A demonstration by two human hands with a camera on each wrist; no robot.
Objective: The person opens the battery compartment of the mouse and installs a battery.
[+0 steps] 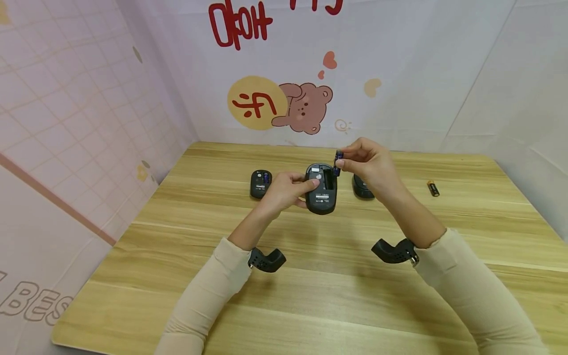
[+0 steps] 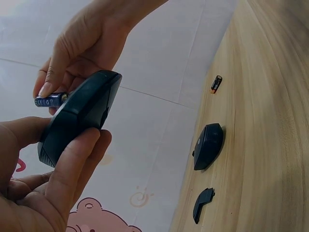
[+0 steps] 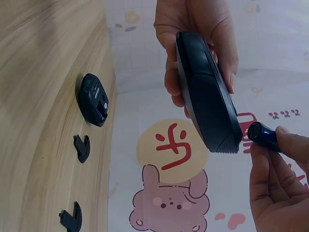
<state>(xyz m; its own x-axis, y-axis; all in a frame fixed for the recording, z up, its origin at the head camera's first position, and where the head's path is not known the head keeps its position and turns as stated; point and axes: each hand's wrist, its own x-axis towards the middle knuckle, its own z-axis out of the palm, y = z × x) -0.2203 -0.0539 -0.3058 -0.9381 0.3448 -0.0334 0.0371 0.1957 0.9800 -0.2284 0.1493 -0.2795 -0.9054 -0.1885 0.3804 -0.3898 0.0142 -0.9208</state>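
Note:
My left hand (image 1: 284, 190) grips a black computer mouse (image 1: 321, 203) above the table, its underside turned up and the battery compartment uncovered. The thumb lies across the underside; in the left wrist view, fingers curl around the mouse's body. A dark blue battery (image 1: 338, 163) is pinched upright between thumb and fingers of my right hand (image 1: 372, 160). It sits at the compartment's upper right side, outside the slot in the head view. From the right wrist camera, one end of the blue battery (image 3: 260, 134) shows, just past the mouse's edge.
Left on the wooden table (image 1: 284, 305) lies a second upturned mouse (image 1: 257, 187) with a blue battery inside. Another mouse (image 1: 363, 190) is partly hidden behind my right hand. A black-and-orange battery (image 1: 433, 189) lies farther right. Small black covers (image 3: 82, 148) lie near the back edge.

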